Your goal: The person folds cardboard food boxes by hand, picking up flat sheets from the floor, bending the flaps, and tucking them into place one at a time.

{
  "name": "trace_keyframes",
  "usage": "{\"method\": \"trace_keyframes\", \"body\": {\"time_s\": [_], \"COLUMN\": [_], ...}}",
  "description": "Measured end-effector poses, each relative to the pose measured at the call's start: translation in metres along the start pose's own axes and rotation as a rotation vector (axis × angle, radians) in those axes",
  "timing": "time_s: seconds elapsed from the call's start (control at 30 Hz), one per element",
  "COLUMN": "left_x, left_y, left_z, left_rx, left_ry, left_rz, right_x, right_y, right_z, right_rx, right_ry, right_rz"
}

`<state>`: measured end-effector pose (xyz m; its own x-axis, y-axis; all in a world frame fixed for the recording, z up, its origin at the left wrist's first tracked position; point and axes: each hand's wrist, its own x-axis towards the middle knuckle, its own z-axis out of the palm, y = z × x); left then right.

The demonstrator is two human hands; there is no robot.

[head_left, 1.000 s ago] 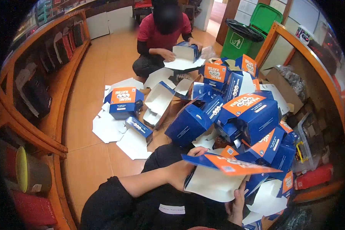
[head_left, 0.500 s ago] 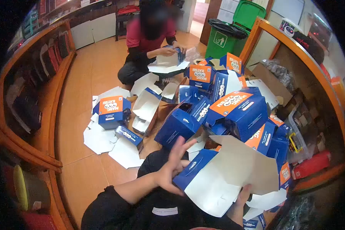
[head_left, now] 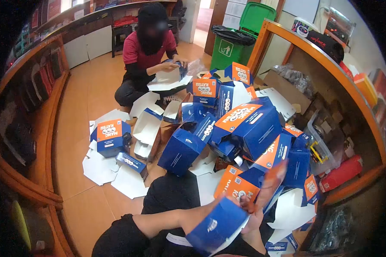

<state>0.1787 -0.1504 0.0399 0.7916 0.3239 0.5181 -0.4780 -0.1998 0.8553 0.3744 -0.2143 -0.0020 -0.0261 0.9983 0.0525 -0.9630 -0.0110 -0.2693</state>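
Observation:
A folded blue box (head_left: 218,226) is tilted over my lap, with its blue panel facing up and a white edge on its right. At its right edge, my right hand (head_left: 253,221) grips it. My left forearm passes behind the box; my left hand (head_left: 245,203) is partly hidden near the upper edge, where overlapping fingers are smeared by motion. An orange-faced box (head_left: 236,182) lies just beyond the hands. Farther forward are piled blue and orange boxes, including a large one (head_left: 255,128).
Another person (head_left: 148,55) sits across the floor, holding a partly folded box (head_left: 170,79). Open white-and-blue boxes (head_left: 148,130) lie at the left. Wooden frames (head_left: 321,49) stand at both sides. A green bin (head_left: 227,49) is at the back, a clear container (head_left: 317,143) at the right.
The box in my hands has turned from its white inside to its blue panel and moved lower left. My left hand has moved right, behind it. The view has shifted right.

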Motion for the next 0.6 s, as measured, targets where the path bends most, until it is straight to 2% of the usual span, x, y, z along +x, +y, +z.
{"method": "trace_keyframes", "body": {"time_s": [0.03,0.1,0.2,0.23,0.27,0.33,0.4,0.47,0.53,0.6], "left_x": [0.003,0.009,0.012,0.008,0.000,-0.016,-0.024,-0.044,-0.075,-0.104], "left_y": [0.004,0.011,0.013,0.011,0.007,-0.010,-0.017,-0.017,-0.027,-0.032], "left_z": [-0.002,-0.006,-0.010,-0.009,-0.009,-0.029,-0.044,-0.062,-0.078,-0.091], "left_rx": [0.076,0.292,0.319,0.189,0.058,0.388,0.333,0.296,0.408,0.498], "left_ry": [-0.061,-0.224,-0.261,-0.171,-0.080,-0.044,0.183,0.357,0.570,0.835], "left_rz": [-0.012,-0.041,0.006,-0.083,-0.171,-0.108,0.016,-0.026,-0.152,-0.128], "right_x": [0.001,-0.003,-0.002,-0.009,-0.005,-0.006,-0.002,-0.001,0.006,0.014], "right_y": [0.000,0.000,0.001,-0.005,-0.010,-0.025,-0.039,-0.062,-0.087,-0.099], "right_z": [0.003,0.022,0.000,0.002,0.004,0.021,0.048,0.054,0.048,0.037], "right_rx": [0.044,-0.415,-0.425,-0.515,-0.327,-0.334,-0.430,-0.452,-0.343,-0.401], "right_ry": [-0.006,0.473,0.495,0.513,0.312,0.257,0.398,0.446,0.357,0.360], "right_rz": [0.043,0.157,0.149,0.070,0.106,-0.008,-0.273,-0.518,-0.650,-0.689]}}
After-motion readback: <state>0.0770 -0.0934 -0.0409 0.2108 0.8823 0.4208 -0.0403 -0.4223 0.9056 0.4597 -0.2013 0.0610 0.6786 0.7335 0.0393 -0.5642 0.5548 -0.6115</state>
